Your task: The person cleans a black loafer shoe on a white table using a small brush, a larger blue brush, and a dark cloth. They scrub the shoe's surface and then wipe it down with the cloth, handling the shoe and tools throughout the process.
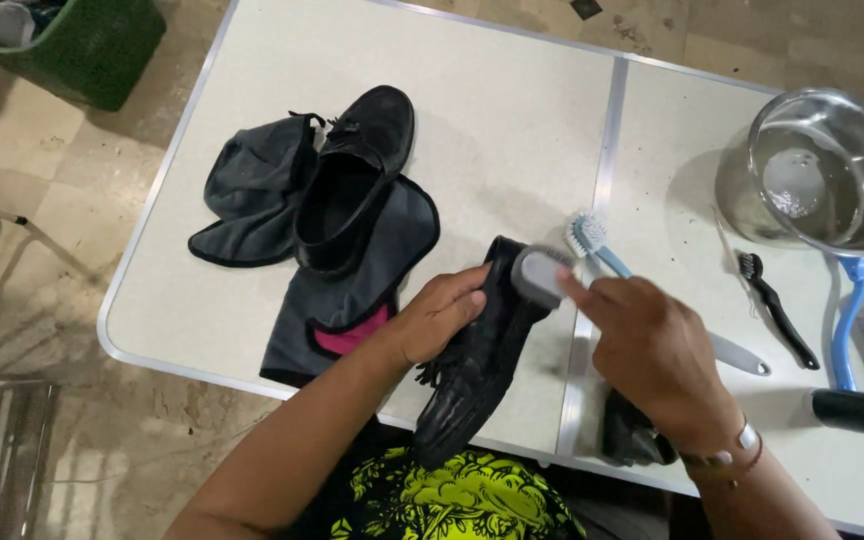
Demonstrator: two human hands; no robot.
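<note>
A second black shoe (357, 175) is laid on a grey cloth (262, 190) with a pink patch, well apart from a steel bowl (832, 165) of water (foam is seen in it). Between them a blue-handled brush (592, 240) is found, with a small black brush (777, 305) beside it. A green basket (82, 50) is set on the floor.

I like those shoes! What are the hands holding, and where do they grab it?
The left hand grips a black tasselled shoe around its middle. The right hand holds a grey brush by its end.
</note>
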